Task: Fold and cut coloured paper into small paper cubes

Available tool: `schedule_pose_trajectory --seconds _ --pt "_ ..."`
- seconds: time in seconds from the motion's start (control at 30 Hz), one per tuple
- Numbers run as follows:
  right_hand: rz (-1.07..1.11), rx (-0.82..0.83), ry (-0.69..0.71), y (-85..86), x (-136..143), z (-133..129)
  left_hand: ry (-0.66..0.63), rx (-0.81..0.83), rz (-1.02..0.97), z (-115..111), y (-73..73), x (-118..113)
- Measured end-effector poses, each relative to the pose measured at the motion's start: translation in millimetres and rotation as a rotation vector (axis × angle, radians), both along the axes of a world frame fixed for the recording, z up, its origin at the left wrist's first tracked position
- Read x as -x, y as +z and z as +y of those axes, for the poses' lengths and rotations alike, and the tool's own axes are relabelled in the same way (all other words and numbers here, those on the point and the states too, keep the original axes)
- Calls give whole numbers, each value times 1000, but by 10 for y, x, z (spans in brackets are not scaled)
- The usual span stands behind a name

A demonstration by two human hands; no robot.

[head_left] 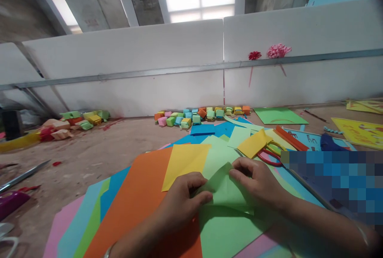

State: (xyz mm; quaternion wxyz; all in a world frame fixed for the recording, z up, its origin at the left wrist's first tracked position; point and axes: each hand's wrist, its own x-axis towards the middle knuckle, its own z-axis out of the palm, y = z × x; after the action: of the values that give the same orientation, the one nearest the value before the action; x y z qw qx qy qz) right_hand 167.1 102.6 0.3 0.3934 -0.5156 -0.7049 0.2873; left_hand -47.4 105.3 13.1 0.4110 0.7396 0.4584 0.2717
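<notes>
A light green sheet of paper [224, 192], partly folded, is held between both hands. My left hand [187, 196] pinches its left corner between thumb and fingers. At its upper right edge, my right hand [253, 176] grips the paper near a raised point. Beneath lie another green sheet [227, 230] and a large orange sheet [134, 202]. A yellow square [187, 162] rests on the orange sheet, just beyond my left hand. Red and yellow handled scissors [271, 155] lie past my right hand, beside a folded yellow piece [253, 142].
Small folded paper blocks [196, 118] line the back of the table, with more paper pieces [86, 120] at the back left. A metal blade [24, 176] and a purple object [12, 204] lie at the left. A white partition [134, 54] stands behind.
</notes>
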Motion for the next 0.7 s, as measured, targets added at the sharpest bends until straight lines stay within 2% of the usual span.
schedule_pose_trajectory --seconds 0.2,0.37,0.5,0.7 --pt "55 -1 -13 -11 -10 14 10 62 15 16 -2 5" --pt "140 -16 -74 -30 -65 47 110 98 -30 95 -27 70" --pt "124 -36 -126 -40 -106 72 179 147 -75 140 -18 110" --pt "145 -24 -156 -103 -122 71 219 36 -51 135 1 107"
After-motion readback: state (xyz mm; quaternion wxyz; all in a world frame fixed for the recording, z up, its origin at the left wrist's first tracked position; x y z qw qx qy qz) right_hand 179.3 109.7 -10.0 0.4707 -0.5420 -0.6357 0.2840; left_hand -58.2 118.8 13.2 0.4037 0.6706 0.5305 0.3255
